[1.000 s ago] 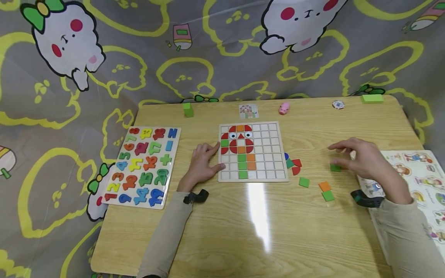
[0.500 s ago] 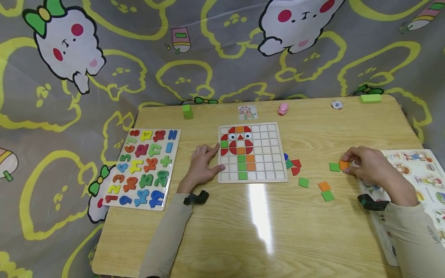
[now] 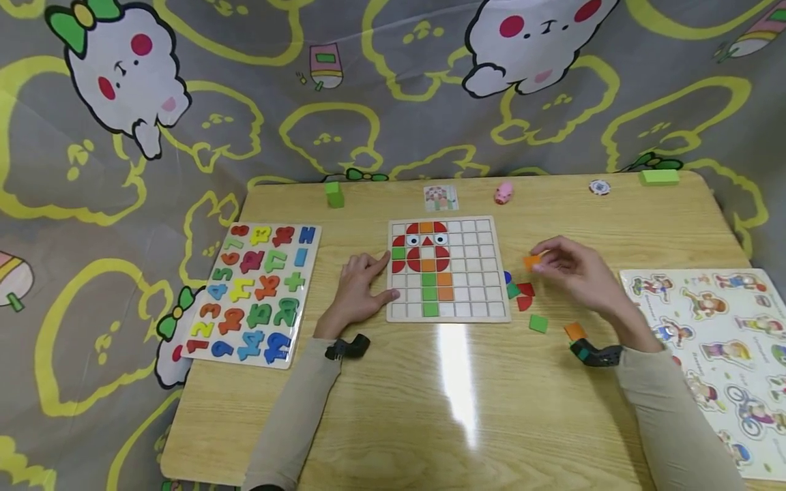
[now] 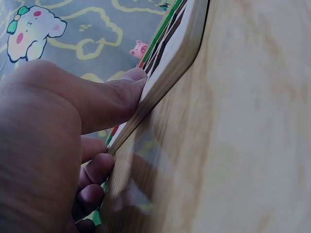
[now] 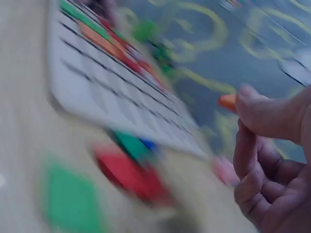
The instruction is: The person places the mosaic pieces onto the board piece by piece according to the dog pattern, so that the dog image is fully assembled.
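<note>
My right hand (image 3: 571, 269) is raised over the table to the right of the grid board (image 3: 469, 293). Between thumb and fingertips it pinches an orange square tile (image 3: 531, 262), whose edge also shows in the right wrist view. My left hand (image 3: 356, 290) rests at the board's left side, thumb and index finger spread and touching the rim; the thumb (image 4: 114, 99) presses there in the left wrist view. On the board, red, orange and green pieces with two eye tiles (image 3: 426, 240) form a figure; green tiles (image 3: 429, 293) run below it beside an orange piece (image 3: 445, 286).
Loose red pieces (image 3: 525, 296), a green tile (image 3: 537, 323) and an orange tile (image 3: 575, 331) lie right of the board. A picture card (image 3: 441, 198) and pink pig (image 3: 503, 193) are behind it. A number puzzle (image 3: 252, 293) lies left, a figure puzzle (image 3: 706, 327) right.
My right hand reached down near the figure puzzle, picked up an orange tile beside a green one, and carried it left toward the board. My left hand has stayed at the board's edge.
</note>
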Tool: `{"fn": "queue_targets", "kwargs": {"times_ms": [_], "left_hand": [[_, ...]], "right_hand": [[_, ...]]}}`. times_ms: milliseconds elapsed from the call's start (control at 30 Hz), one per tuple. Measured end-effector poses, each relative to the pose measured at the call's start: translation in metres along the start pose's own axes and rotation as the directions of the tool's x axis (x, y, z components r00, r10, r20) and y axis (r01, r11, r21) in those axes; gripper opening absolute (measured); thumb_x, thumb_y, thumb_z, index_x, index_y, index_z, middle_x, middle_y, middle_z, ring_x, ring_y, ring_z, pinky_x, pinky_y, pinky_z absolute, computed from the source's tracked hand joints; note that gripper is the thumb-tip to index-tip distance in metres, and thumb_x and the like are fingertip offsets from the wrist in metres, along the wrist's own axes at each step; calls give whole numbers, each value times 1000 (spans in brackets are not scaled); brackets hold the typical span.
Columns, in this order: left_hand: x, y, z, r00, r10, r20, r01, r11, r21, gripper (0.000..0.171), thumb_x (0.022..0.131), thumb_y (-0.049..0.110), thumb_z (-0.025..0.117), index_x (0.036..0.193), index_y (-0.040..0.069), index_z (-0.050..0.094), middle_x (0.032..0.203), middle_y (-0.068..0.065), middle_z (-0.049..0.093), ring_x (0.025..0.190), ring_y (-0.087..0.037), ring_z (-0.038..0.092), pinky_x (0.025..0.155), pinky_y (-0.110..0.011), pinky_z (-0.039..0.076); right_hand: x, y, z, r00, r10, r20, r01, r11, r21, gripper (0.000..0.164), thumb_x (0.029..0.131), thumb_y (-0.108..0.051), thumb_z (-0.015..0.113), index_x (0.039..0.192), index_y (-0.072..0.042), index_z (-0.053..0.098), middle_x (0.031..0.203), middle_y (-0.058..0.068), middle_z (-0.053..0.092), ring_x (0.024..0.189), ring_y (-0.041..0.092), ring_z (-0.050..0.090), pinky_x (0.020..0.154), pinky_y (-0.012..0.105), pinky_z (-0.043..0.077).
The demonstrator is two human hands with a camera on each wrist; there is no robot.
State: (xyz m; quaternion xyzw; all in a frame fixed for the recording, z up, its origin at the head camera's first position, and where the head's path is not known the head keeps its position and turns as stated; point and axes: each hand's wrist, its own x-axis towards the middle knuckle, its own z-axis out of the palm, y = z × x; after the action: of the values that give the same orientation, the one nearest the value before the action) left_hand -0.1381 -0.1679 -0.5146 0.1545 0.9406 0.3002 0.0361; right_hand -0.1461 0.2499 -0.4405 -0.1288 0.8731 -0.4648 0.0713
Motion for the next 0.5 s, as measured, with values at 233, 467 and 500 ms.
{"fn": "queue_targets", "kwargs": {"times_ms": [233, 467, 500], "left_hand": [[2, -1, 0, 1000, -7, 1, 7, 1000, 0, 82, 86, 51, 70, 154, 20, 36, 112, 0, 46, 99, -19, 34, 88, -36, 26], [1, -1, 0, 1000, -10, 0, 10, 1000, -1, 83, 86, 52, 70, 154, 21, 36, 111, -1, 46, 98, -19, 35, 87, -36, 27], [1, -2, 0, 1000, -10, 0, 10, 1000, 0, 83, 86, 52, 71, 154, 21, 36, 111, -1, 46, 98, -20, 35, 87, -36, 27]], "right_hand": [[34, -11, 76, 983, -128, 135, 137, 989, -55, 27, 83, -21, 80, 106, -10, 70, 87, 2, 67, 73, 14, 62, 63, 22, 49], [43, -14, 98, 969, -228, 97, 243, 949, -201, 27, 78, -20, 85, 101, -9, 74, 83, 1, 63, 67, 14, 54, 60, 26, 43], [44, -15, 99, 968, -231, 95, 246, 945, -213, 27, 78, -20, 85, 100, -9, 74, 83, 2, 63, 68, 14, 53, 60, 27, 42]]}}
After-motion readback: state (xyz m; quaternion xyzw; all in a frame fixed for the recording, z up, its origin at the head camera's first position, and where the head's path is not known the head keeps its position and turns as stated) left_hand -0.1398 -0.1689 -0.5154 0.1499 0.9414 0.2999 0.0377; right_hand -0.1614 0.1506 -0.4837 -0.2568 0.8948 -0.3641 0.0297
